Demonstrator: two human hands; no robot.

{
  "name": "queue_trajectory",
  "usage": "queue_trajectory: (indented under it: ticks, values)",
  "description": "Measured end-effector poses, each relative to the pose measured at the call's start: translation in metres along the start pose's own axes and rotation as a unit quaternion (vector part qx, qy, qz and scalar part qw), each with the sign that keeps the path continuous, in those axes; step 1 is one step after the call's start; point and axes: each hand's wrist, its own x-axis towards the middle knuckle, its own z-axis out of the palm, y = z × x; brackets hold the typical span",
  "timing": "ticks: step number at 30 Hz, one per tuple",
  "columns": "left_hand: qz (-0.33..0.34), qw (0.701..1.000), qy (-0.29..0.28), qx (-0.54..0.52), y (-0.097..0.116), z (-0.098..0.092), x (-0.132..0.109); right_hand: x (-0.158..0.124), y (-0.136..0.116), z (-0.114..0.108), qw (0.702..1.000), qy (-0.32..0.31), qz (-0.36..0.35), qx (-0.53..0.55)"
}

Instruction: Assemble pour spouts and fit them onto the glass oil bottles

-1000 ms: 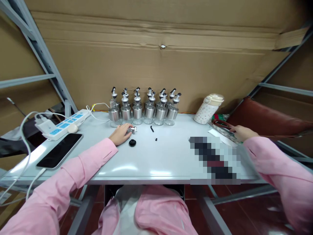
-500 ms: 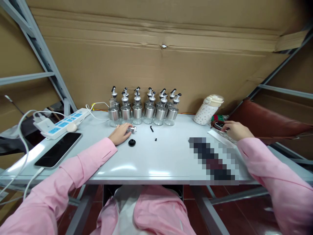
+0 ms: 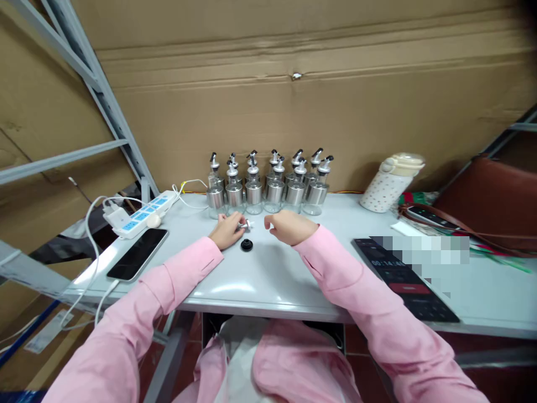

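My left hand (image 3: 227,230) rests on the table, its fingers closed on a small silver pour spout (image 3: 246,225). Just in front of it lies a black ring-shaped stopper (image 3: 246,245). My right hand (image 3: 292,226) is a little to the right of the spout, fingers curled down with the tips together; what they hold, if anything, I cannot make out. Behind both hands stand two rows of glass bottles (image 3: 274,195) with steel bands, most topped by silver spouts with black flip levers. The front left bottle (image 3: 215,197) shows a bare glass neck.
On the left are a black-screened phone (image 3: 137,254) and a white power strip (image 3: 145,212) with cables. To the right lie a phone showing a timer (image 3: 398,274), a leaning dotted flask (image 3: 386,187) and a brown leather bag (image 3: 489,207). Cardboard (image 3: 335,112) walls the back.
My right hand has come from beside the brown bag to the table's middle, near my left hand. The small black pieces there no longer show. My left hand stays at the spout.
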Motion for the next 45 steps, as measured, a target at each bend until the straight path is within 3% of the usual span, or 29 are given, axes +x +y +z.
queue_trajectory:
  ticks: [6,10,13,19,25,35,45]
  values:
    - [-0.022,1.0,0.015,0.005,-0.002,0.002,0.001,0.011,0.072,0.027,0.988,0.077,0.119,0.054]
    - [-0.017,0.999,0.032,-0.006,-0.005,0.004,0.002,0.007,0.103,0.029,0.982,-0.003,0.108,0.154]
    - [-0.007,0.999,0.031,-0.001,-0.006,0.004,0.002,0.009,0.098,0.033,0.982,-0.035,0.105,0.153]
    - [-0.009,0.999,0.047,0.003,-0.004,0.004,0.002,0.018,0.075,0.05,0.991,0.023,0.08,0.105]
    - [-0.011,0.999,0.036,-0.007,-0.003,0.004,0.002,0.022,0.078,0.06,0.995,0.027,0.051,0.075]
    - [-0.007,1.0,0.024,-0.009,-0.002,0.002,0.001,0.018,0.077,0.051,0.99,0.052,0.066,0.109]
    - [-0.014,1.0,0.015,-0.024,-0.002,0.003,0.002,0.017,0.066,0.042,0.977,0.117,0.045,0.17]
